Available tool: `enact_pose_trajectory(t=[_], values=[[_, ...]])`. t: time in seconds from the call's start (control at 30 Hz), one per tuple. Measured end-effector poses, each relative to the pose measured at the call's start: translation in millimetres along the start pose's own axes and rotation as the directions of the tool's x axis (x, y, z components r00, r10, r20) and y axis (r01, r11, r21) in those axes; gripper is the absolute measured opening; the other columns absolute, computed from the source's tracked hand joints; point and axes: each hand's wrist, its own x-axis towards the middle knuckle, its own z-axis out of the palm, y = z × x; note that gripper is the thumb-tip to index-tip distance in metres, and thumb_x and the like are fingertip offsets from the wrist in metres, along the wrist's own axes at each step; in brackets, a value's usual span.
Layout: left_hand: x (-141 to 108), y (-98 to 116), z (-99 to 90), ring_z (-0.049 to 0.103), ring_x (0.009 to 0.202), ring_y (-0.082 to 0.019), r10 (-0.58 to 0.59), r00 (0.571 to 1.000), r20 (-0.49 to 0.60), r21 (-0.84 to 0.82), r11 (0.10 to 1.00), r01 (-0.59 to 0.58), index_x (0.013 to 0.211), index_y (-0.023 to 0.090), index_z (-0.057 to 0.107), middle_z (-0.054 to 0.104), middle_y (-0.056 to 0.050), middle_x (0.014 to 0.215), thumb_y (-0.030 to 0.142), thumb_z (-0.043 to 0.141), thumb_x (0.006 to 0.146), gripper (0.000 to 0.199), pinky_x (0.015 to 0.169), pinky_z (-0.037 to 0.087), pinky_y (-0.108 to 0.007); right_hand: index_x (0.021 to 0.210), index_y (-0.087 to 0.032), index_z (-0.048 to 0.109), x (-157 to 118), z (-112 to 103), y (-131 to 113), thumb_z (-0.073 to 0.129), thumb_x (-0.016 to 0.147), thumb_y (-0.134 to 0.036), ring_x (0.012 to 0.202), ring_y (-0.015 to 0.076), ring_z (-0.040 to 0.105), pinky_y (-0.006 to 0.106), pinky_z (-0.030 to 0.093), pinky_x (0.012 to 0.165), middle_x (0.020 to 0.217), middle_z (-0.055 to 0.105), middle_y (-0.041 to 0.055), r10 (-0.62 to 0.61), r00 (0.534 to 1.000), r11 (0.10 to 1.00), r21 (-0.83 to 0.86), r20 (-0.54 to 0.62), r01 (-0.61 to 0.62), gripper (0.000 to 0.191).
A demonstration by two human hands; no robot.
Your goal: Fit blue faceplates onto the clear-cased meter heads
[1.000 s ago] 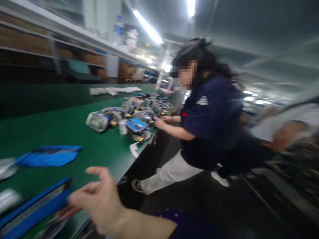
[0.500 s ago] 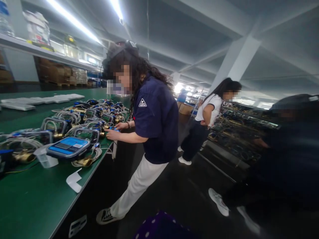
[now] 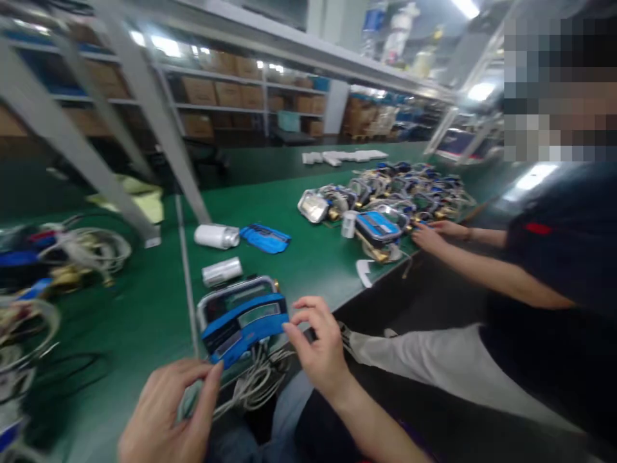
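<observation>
A blue faceplate (image 3: 250, 325) with light windows is bent slightly between my two hands. My left hand (image 3: 173, 402) pinches its lower left corner between thumb and finger. At its right end, my right hand (image 3: 315, 341) holds the edge with thumb and fingertips. Just behind the faceplate, a meter housing with a clear rim (image 3: 236, 290) rests on the green table. Coiled grey cable (image 3: 258, 382) hangs below it near the table edge. Two white cylinders (image 3: 216, 236) (image 3: 222, 272) and a blue panel (image 3: 266, 238) lie beyond the housing.
On the right, a person's hands (image 3: 431, 236) work beside meters with cables (image 3: 407, 193). More cabled parts (image 3: 72, 263) lie at the left. Slanted metal posts (image 3: 159, 122) rise from the green table (image 3: 308, 270). A white paper piece (image 3: 364, 272) lies near the edge.
The view has swung left and down from the people and aisle to the table. My hands and the blue faceplate between them have come into view.
</observation>
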Motion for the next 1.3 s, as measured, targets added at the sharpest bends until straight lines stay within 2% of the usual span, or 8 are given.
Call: enact_pose_trajectory(t=[0.03, 0.1, 0.2, 0.33, 0.47, 0.63, 0.87, 1.3], values=[[-2, -3, -3.6, 0.056, 0.104, -0.026, 0.016, 0.998, -0.068, 0.124, 0.992, -0.007, 0.082, 0.026, 0.071, 0.064, -0.006, 0.102, 0.028, 0.077, 0.076, 0.008, 0.099, 0.040, -0.036, 0.074, -0.021, 0.063, 4, -1, 4, 0.063, 0.085, -0.026, 0.104, 0.0233, 0.061, 0.037, 0.048, 0.091, 0.104, 0.065, 0.0098, -0.017, 1.000, 1.000, -0.007, 0.020, 0.017, 0.011], [1, -6, -3.6, 0.057, 0.114, -0.029, 0.026, 0.993, -0.115, 0.286, 0.958, 0.008, 0.077, 0.026, 0.070, 0.063, -0.007, 0.121, 0.032, 0.073, 0.079, 0.008, 0.101, 0.039, -0.039, 0.075, -0.021, 0.061, 11, 0, 11, 0.062, 0.086, -0.027, 0.114, 0.0252, 0.059, 0.040, 0.044, 0.098, 0.117, 0.064, 0.0124, 0.026, 0.996, 1.000, 0.000, 0.085, -0.026, 0.013], [13, 2, 3.0, 0.057, 0.122, -0.032, -0.082, 0.989, -0.121, 0.291, 0.950, 0.114, 0.077, 0.024, 0.066, 0.057, -0.009, 0.139, 0.039, 0.065, 0.085, 0.017, 0.102, 0.042, -0.044, 0.073, -0.020, 0.058, 20, 8, 15, 0.061, 0.086, -0.031, 0.119, 0.0263, 0.059, 0.042, 0.041, 0.102, 0.122, 0.066, 0.0132, 0.154, 0.967, 0.979, 0.099, 0.201, -0.177, 0.018], [31, 16, 5.3, 0.065, 0.111, -0.031, -0.175, 0.978, -0.116, 0.287, 0.936, 0.202, 0.072, 0.024, 0.064, 0.067, -0.009, 0.127, 0.045, 0.062, 0.085, 0.025, 0.092, 0.051, -0.042, 0.068, -0.020, 0.055, 33, 15, 13, 0.063, 0.083, -0.036, 0.117, 0.0269, 0.061, 0.038, 0.045, 0.095, 0.108, 0.073, 0.0115, 0.281, 0.918, 0.914, 0.214, 0.281, -0.345, 0.024], [40, 17, 1.8, 0.071, 0.098, -0.028, -0.177, 0.976, -0.124, 0.308, 0.929, 0.208, 0.073, 0.024, 0.064, 0.074, -0.007, 0.111, 0.048, 0.063, 0.084, 0.026, 0.079, 0.057, -0.035, 0.065, -0.020, 0.055, 39, 18, 11, 0.066, 0.080, -0.036, 0.115, 0.0293, 0.063, 0.039, 0.046, 0.093, 0.106, 0.073, 0.0133, 0.300, 0.914, 0.919, 0.172, 0.273, -0.354, 0.024], [39, 8, 2.1, 0.071, 0.099, -0.028, -0.045, 0.989, -0.140, 0.393, 0.915, 0.097, 0.067, 0.024, 0.068, 0.073, -0.006, 0.113, 0.045, 0.064, 0.079, 0.025, 0.084, 0.058, -0.039, 0.065, -0.020, 0.056, 37, 20, 13, 0.068, 0.077, -0.035, 0.114, 0.0307, 0.064, 0.039, 0.048, 0.090, 0.116, 0.070, 0.0161, 0.315, 0.911, 0.922, 0.140, 0.268, -0.360, 0.022], [30, -2, 3.9, 0.070, 0.102, -0.027, 0.111, 0.987, -0.115, 0.436, 0.898, -0.050, 0.073, 0.025, 0.071, 0.071, -0.006, 0.118, 0.040, 0.064, 0.084, 0.020, 0.090, 0.058, -0.044, 0.063, -0.019, 0.059, 33, 16, 19, 0.072, 0.073, -0.029, 0.111, 0.0298, 0.066, 0.042, 0.047, 0.096, 0.125, 0.067, 0.0149, 0.356, 0.886, 0.865, 0.256, 0.296, -0.432, 0.020], [19, -25, 3.0, 0.071, 0.101, -0.024, 0.255, 0.964, -0.072, 0.387, 0.898, -0.208, 0.079, 0.019, 0.069, 0.066, -0.013, 0.127, 0.028, 0.068, 0.086, 0.011, 0.090, 0.058, -0.035, 0.063, -0.019, 0.063, 19, 22, 33, 0.077, 0.072, -0.025, 0.114, 0.0282, 0.065, 0.045, 0.043, 0.105, 0.124, 0.067, 0.0100, 0.339, 0.906, 0.789, 0.448, 0.254, -0.420, 0.017]])
